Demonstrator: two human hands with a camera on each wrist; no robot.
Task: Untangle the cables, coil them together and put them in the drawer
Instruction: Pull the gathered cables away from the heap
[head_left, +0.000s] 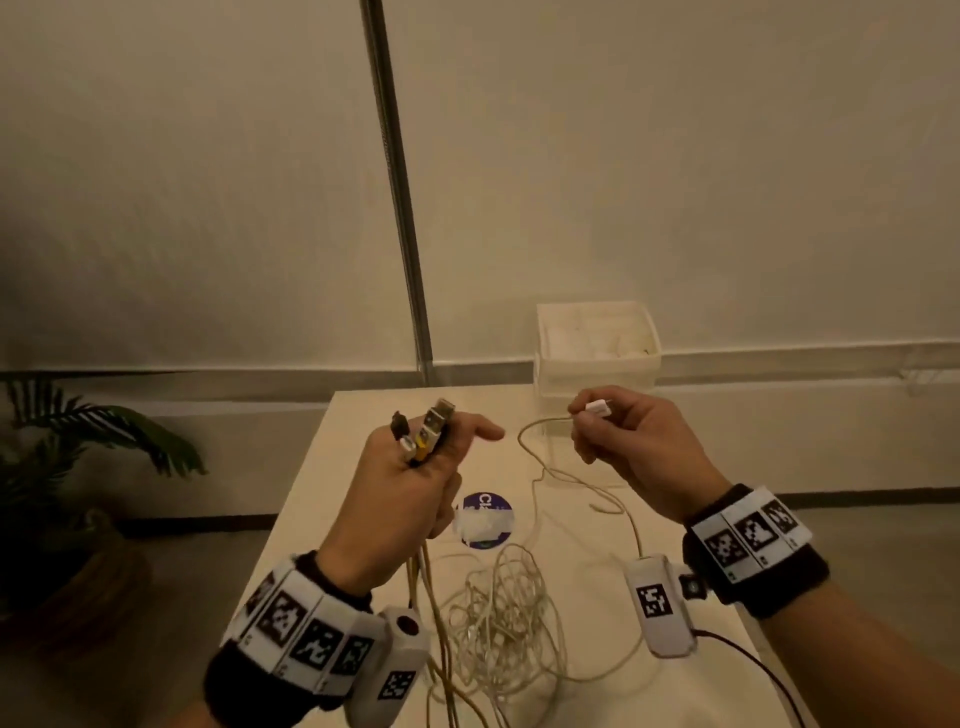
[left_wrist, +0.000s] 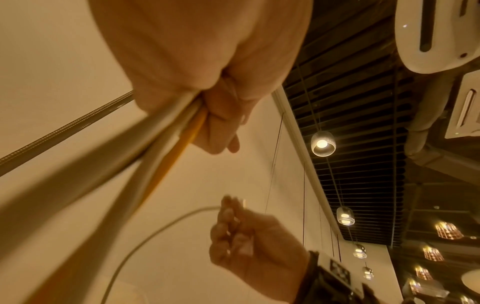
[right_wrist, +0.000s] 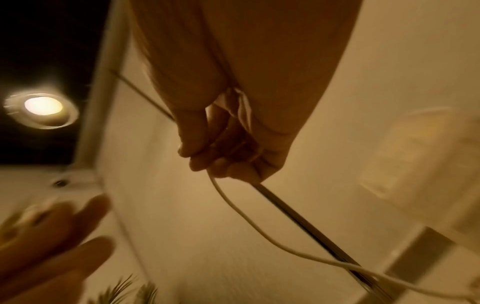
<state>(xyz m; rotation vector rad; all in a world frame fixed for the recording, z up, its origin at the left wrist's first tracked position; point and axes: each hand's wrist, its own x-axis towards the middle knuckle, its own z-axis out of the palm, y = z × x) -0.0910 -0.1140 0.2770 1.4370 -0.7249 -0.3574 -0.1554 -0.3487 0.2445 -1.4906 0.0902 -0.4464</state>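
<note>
Trailing tangled pale cables (head_left: 498, 618), left grip (head_left: 400, 499) clenches plugs (head_left: 423, 431); right grip (head_left: 631, 441) pinches one.

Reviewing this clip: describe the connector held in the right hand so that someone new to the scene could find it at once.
Start at the pale table and the white drawer box at its far edge. Just in front of that box the right hand is raised, pinching a small white plug with one thin white cable trailing down. Unlike the left hand's bunch of dark, yellow and metal plugs, it is single and all white.
</note>
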